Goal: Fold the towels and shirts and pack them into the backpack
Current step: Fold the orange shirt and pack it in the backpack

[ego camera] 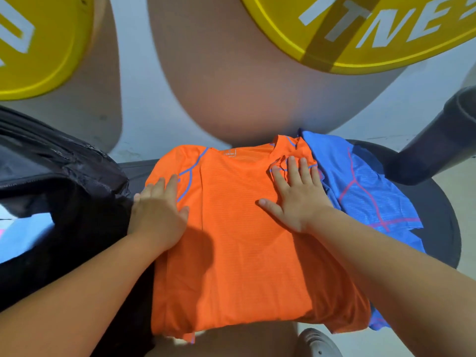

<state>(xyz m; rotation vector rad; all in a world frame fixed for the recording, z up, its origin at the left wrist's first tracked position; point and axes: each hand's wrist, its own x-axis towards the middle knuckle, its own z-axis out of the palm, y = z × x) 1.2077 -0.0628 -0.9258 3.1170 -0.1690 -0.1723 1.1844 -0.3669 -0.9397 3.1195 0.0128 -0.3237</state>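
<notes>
On a dark round seat (443,228) the orange shirt (244,228) lies spread out, collar away from the person and hem hanging over the near edge. Both hands rest flat on it and neither has hold of anything. The left hand (157,215) presses with straight, closed fingers on the shirt's left shoulder and sleeve, at the cloth's edge. The right hand (298,197) lies with fingers straight and spread on the right shoulder, where the sleeve sits bunched and turned inward under the fingertips.

A blue shirt (373,191) with pink seams lies rumpled just to the right, partly under the orange one and draped over the seat's right side. The black backpack (64,176) stands open at the left, touching the orange shirt's left edge; a pale blue cloth (23,235) shows inside it. Two yellow plates (386,29) with white lettering lean at the top of the view. A dark padded roller (438,140) juts in from the right, and a grey shoe (316,343) shows at the bottom edge.
</notes>
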